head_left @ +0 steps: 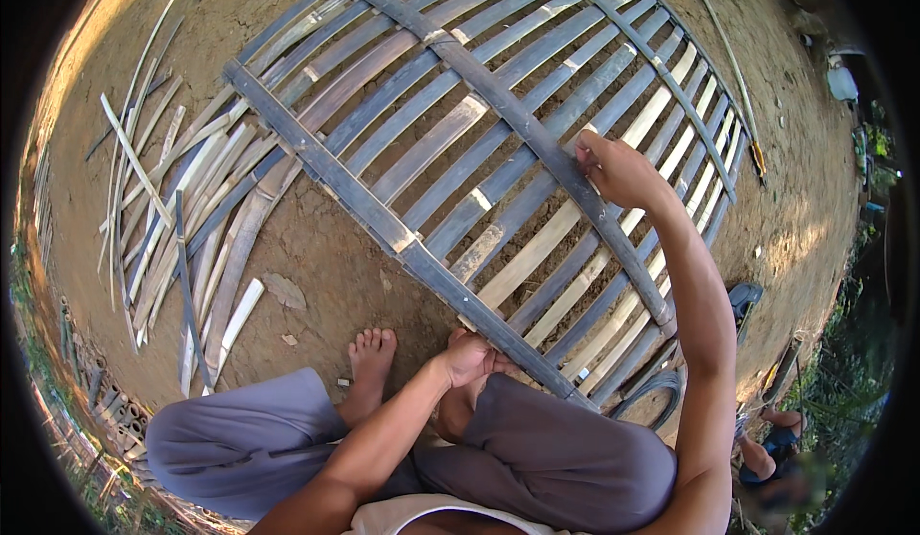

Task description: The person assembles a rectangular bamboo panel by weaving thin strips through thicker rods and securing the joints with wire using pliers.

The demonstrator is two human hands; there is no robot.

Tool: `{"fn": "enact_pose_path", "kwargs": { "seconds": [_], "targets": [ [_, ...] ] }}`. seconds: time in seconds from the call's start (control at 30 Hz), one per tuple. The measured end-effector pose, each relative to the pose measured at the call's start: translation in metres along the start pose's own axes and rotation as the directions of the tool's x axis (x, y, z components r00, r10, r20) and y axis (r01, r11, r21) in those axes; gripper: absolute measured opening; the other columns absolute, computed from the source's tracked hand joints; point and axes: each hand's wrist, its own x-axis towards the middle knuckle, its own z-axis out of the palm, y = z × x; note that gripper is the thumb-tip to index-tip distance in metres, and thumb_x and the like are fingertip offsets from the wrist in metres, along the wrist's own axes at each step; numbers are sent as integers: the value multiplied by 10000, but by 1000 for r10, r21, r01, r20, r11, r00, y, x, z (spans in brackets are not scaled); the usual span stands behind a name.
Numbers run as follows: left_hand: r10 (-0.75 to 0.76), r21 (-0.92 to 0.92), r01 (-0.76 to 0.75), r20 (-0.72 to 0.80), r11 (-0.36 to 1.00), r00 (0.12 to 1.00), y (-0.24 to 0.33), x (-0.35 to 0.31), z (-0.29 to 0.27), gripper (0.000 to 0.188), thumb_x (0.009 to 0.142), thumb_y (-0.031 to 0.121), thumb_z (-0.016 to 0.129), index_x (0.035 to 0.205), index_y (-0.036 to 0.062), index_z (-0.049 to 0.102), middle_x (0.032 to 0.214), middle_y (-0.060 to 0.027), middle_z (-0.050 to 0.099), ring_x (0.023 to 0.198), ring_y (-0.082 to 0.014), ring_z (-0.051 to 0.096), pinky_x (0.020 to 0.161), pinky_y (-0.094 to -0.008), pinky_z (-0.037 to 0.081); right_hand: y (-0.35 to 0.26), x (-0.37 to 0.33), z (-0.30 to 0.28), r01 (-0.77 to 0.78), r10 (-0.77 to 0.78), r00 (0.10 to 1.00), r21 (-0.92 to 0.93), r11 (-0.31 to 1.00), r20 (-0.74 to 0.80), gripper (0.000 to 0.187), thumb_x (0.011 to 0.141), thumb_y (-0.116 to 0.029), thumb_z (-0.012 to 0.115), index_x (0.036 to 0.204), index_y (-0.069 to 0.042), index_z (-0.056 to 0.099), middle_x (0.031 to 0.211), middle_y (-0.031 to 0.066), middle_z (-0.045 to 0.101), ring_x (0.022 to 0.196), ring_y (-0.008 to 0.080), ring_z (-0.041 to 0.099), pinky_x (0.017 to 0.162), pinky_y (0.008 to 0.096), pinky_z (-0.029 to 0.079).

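A bamboo slat panel (498, 87) lies before me, its grey and tan slats running under long crossbars. My right hand (621, 173) is at the middle crossbar (537, 133), thumb and fingers pinched together against it. Whatever those fingertips hold, if anything, is too small to make out. Down at the panel's near edge bar (450, 286), my left hand (471, 359) has its fingers curled round and partly under the bamboo. Some of its fingertips are hidden below the edge.
A heap of split bamboo strips (216, 204) lies on the dirt ground at the left. Coiled wire (656, 396) rests by my right knee. A long thin pole (719, 27) lies beyond the panel. Another person (771, 454) is at the lower right.
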Motion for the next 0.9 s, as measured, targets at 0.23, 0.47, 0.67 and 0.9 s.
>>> {"fn": "enact_pose_path", "kwargs": {
  "seconds": [0.23,0.47,0.67,0.9],
  "targets": [
    [-125,236,150,-118,960,985,10,7,-5,317,1050,107,445,1297,-60,554,1224,-224,676,1140,-364,674,1004,-474,540,6,4,3,-70,38,983,171,983,179,343,838,42,547,1147,-74,452,996,180,705,947,304,673,811,429,492],
    [-70,250,98,-117,963,991,3,15,-18,292,1053,203,526,1299,55,579,1214,-163,689,1067,-279,689,870,-392,557,-12,-3,10,-127,89,984,262,957,153,614,818,-203,766,1318,-134,415,1067,229,707,1008,327,673,883,422,495],
    [176,888,102,-199,449,964,56,19,-11,322,982,129,650,1291,56,593,1149,-99,688,1044,-164,657,870,-326,560,-10,-7,15,-141,115,986,245,959,117,782,751,-287,837,1387,-165,398,1140,256,694,1069,375,675,952,426,503],
    [393,140,-396,54,907,918,131,95,-28,317,953,191,706,1221,41,624,1119,-48,674,1015,-117,638,841,-289,543,-4,0,24,-128,107,982,132,983,155,759,773,-245,856,1378,-171,404,1109,223,724,1063,325,696,953,428,518]
  ]
}}
